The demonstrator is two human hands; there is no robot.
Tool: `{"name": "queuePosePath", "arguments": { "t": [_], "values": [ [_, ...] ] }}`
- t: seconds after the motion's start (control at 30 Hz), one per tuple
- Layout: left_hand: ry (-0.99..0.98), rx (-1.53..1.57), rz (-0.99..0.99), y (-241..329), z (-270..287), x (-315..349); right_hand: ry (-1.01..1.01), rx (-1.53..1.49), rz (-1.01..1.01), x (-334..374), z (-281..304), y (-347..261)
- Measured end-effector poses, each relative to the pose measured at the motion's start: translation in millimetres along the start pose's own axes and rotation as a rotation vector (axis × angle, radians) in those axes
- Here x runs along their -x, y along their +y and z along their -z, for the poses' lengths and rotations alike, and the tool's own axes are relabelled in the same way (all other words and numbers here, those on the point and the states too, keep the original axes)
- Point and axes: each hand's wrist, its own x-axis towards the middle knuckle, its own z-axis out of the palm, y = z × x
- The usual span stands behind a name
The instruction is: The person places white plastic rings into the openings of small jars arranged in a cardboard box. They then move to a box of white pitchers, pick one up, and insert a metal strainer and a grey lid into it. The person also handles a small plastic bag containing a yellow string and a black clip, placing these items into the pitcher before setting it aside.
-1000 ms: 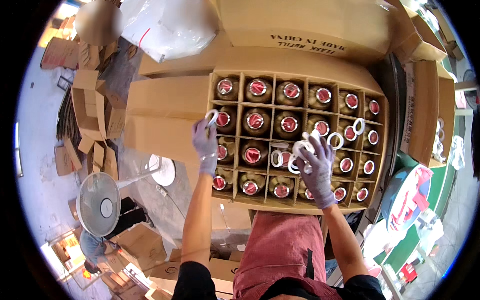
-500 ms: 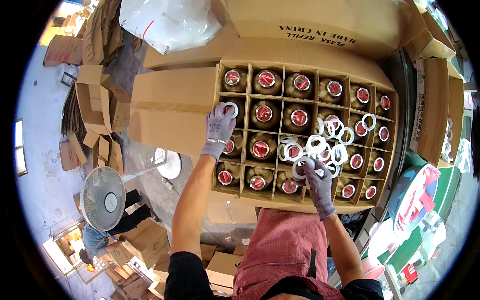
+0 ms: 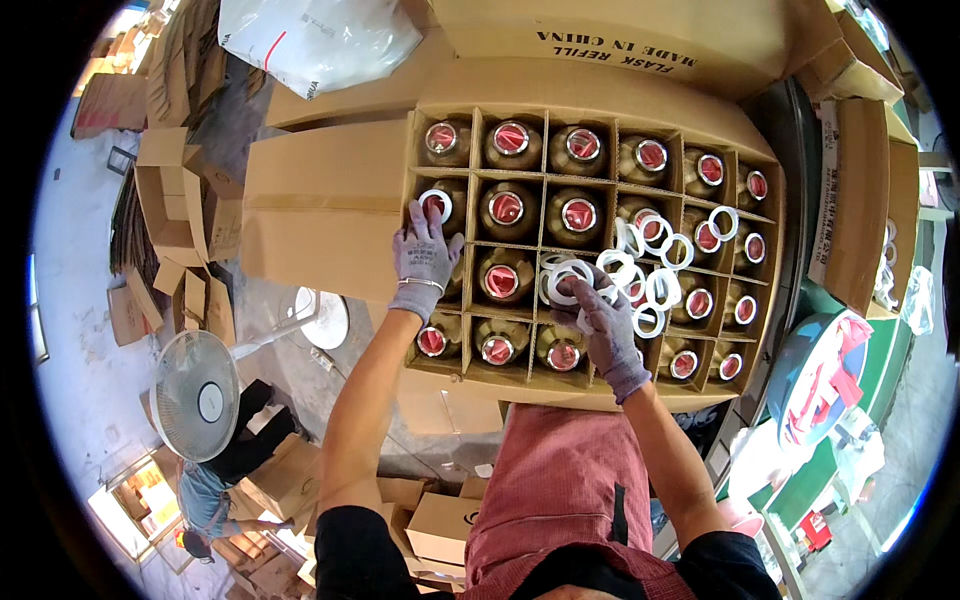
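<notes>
A divided cardboard carton (image 3: 480, 386) holds rows of glass flask refills (image 3: 507, 208), mouths up, with silvery rims and red pieces inside. My left hand (image 3: 424, 258), in a grey glove, is at the left column. Its fingers stretch up beside a white ring (image 3: 435, 205) on a flask mouth in the second row, the thumb apart. My right hand (image 3: 607, 333), gloved too, has its fingers closed on a white ring (image 3: 571, 283) above the third row. Several loose white rings (image 3: 663, 288) lie on the flasks around it.
Cardboard flaps (image 3: 325, 205) spread left of the carton. A white plastic bag (image 3: 320, 40) lies at the far left. A standing fan (image 3: 195, 395) and a bending person (image 3: 205, 500) are at the left. On the right are an open carton (image 3: 860, 205) and a blue basin (image 3: 805, 380).
The ring at my left hand now sits over the flask mouth, and the thumb has spread away. My right hand has moved left and up with a ring. The whole view has shifted slightly.
</notes>
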Motion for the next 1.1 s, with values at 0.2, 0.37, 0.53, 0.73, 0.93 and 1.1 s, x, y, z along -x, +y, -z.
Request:
{"name": "queuePosePath", "arguments": {
  "t": [0.2, 0.37, 0.53, 0.73, 0.93, 1.1],
  "values": [
    [-0.214, 0.85, 0.082, 54.1, 102.4, 41.1, -0.109, 0.096, -0.058, 4.5, -0.1, 11.1],
    [-0.119, 1.267, 0.262, 63.0, 88.0, 82.5, -0.159, 0.229, -0.149, 7.5, -9.3, 28.1],
    [0.063, 0.983, 0.657, -5.8, 15.7, 85.6, -0.054, 0.517, -0.09, 5.3, 7.9, 31.2],
    [-0.145, 0.552, 0.43, -6.4, -0.4, 86.3, -0.189, 0.719, -0.042, 11.0, -8.3, 36.3],
    [-0.116, 0.471, 0.384, 1.1, -5.9, 76.2, -0.317, 1.539, 0.114, -59.5, -43.3, 73.8],
    [-0.24, 0.414, 0.459, -11.5, 5.0, 57.1, -0.317, 1.372, 0.199, -41.6, -31.2, 51.8]
  ]
}}
